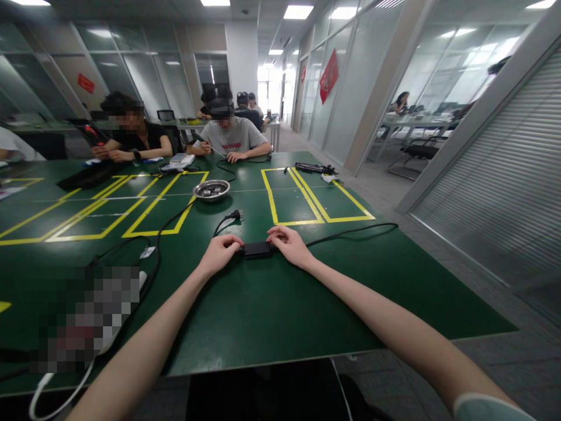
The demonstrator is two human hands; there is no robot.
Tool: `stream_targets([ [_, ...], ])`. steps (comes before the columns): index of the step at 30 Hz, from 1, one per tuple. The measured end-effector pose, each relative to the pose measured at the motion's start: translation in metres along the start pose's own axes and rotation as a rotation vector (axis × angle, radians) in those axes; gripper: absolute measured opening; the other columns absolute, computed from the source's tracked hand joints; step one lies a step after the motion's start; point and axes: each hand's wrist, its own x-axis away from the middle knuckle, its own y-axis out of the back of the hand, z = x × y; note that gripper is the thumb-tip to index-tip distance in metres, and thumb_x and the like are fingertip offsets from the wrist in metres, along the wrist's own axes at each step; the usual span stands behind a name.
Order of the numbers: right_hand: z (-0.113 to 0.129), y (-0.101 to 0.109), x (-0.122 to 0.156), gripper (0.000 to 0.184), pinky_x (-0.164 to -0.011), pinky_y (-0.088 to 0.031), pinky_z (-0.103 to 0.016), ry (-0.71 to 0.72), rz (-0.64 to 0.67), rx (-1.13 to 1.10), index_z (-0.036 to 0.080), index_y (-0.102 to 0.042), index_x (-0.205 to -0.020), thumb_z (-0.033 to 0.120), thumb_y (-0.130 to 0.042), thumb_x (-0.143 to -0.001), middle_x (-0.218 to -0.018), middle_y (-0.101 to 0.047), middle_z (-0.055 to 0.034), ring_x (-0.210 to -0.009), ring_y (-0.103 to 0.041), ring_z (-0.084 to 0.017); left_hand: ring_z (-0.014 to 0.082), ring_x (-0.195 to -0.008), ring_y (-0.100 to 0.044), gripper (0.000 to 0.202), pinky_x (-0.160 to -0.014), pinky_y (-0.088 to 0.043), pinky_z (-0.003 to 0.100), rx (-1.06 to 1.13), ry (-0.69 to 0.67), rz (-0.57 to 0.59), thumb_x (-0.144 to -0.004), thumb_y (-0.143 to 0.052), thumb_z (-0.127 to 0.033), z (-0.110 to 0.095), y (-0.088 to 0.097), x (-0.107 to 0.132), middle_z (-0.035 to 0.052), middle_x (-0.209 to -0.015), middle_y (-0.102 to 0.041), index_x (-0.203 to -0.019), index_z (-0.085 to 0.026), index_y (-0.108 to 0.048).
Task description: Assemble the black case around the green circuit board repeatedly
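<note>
A black power adapter (pixel 258 251) lies on the green table between my hands. At its left end my left hand (pixel 220 255) is closed, fingertips pinched where the power cord joins. My right hand (pixel 290 245) has its fingers curled on the adapter's right end, by the output cable. Beyond my left hand a short black cord ends in a power plug (pixel 237 215), resting on the tabletop. From under my right hand a thin black cable (pixel 350 230) runs out to the right. The fingertips partly hide both cord joints.
A metal bowl (pixel 211 190) with small metal parts stands ahead. Yellow tape (pixel 272 199) marks rectangles on the green table (pixel 280 316). A white power strip (pixel 114 327), partly blurred out, lies at left with cables. A folded black tripod-like item (pixel 313 168) lies farther back. People sit opposite.
</note>
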Motion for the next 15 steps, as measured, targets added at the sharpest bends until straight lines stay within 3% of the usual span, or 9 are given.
stream_targets([
  [6, 0.005, 0.004, 0.006, 0.022, -0.091, -0.052, -0.042, 0.202, 0.089, 0.416, 0.019, -0.076, -0.092, 0.039, -0.077, -0.084, -0.102, -0.074, -0.01, -0.097, -0.066, -0.025, 0.0261, -0.086, -0.068, 0.037, -0.083, -0.053, 0.038, -0.192, -0.179, 0.093, -0.083, -0.067, -0.052, 0.001, 0.001, 0.001, 0.0085, -0.092, -0.074, -0.093, -0.019, -0.081],
  [11, 0.009, 0.01, 0.007, 0.026, -0.086, -0.052, -0.037, 0.15, 0.181, 0.442, 0.019, -0.075, -0.1, 0.041, -0.078, -0.086, -0.099, -0.073, -0.0075, -0.093, -0.066, -0.022, 0.0275, -0.092, -0.066, 0.04, -0.087, -0.051, 0.041, -0.311, -0.284, 0.157, -0.089, -0.063, -0.055, 0.002, 0.006, 0.001, 0.0104, -0.098, -0.072, -0.098, -0.019, -0.079],
  [15, 0.015, 0.012, 0.011, 0.028, -0.082, -0.051, -0.034, 0.181, 0.217, 0.403, 0.02, -0.071, -0.104, 0.031, -0.082, -0.081, -0.098, -0.071, -0.0045, -0.088, -0.066, -0.02, 0.0261, -0.091, -0.066, 0.04, -0.085, -0.051, 0.037, -0.322, -0.307, 0.221, -0.088, -0.067, -0.053, -0.001, 0.007, 0.003, 0.0094, -0.1, -0.071, -0.111, -0.021, -0.076],
])
